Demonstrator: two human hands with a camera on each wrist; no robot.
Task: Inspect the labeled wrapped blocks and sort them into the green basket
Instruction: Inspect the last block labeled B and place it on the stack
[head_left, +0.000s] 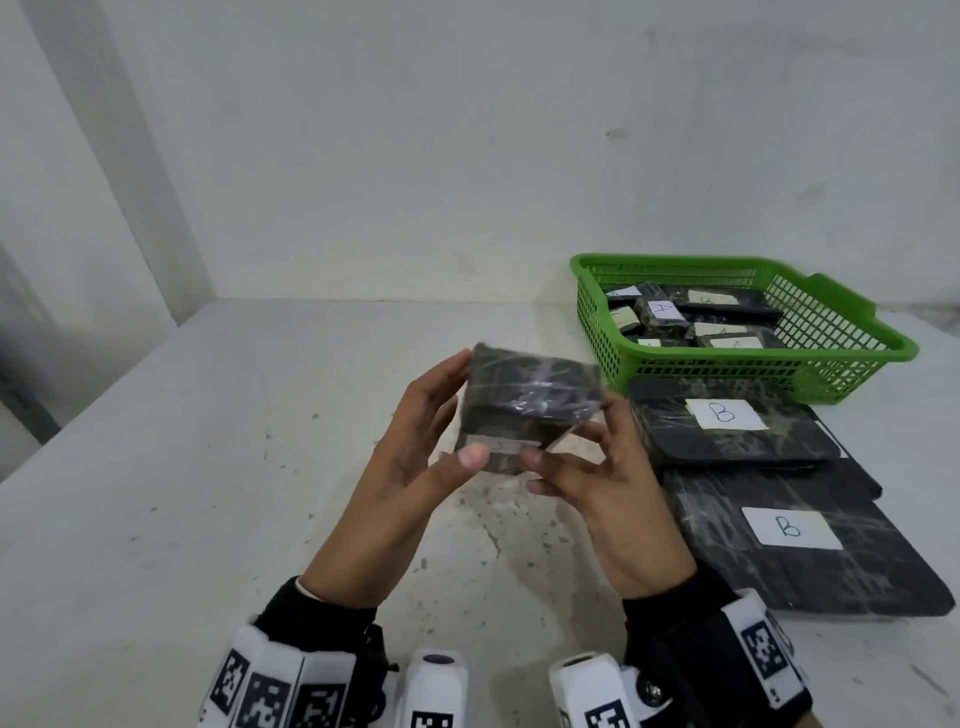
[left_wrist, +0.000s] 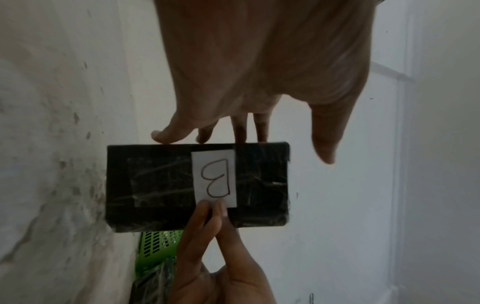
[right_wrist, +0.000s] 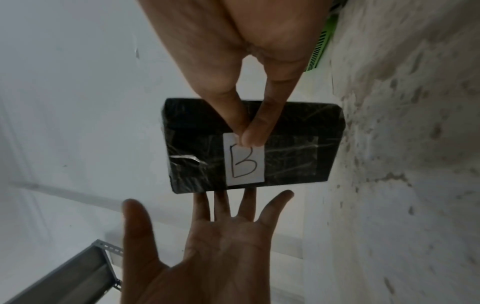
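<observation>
Holding: you are keeping a wrapped block (head_left: 530, 405) up between both hands, above the grey table (head_left: 208, 493) and clear of it.
Left hand (head_left: 415, 447): you are spreading it wide, palm turned toward the block, fingers straight; the fingertips (left_wrist: 205, 137) are touching the block's left end while the thumb is standing off it on the near side.
Right hand (head_left: 602, 483): you are reaching in from the opposite end, with two fingertips (right_wrist: 250, 135) pressed together and resting on the block's label; whether they are pinching the paper or only touching it, the views are not showing.
Block: it is looking black, rectangular, flat, bound in glossy clear film that is catching streaks of light.
Label: a white paper slip (right_wrist: 244, 160) marked B is sitting near the middle of the face turned away from you, right under your right fingertips.
Beyond the grip: the green basket (head_left: 831, 364) is standing past your right hand, holding several labelled blocks.
Beside the grip: two larger wrapped blocks (head_left: 737, 431) marked B are lying on the table to the right of your right hand, between you and the basket.
</observation>
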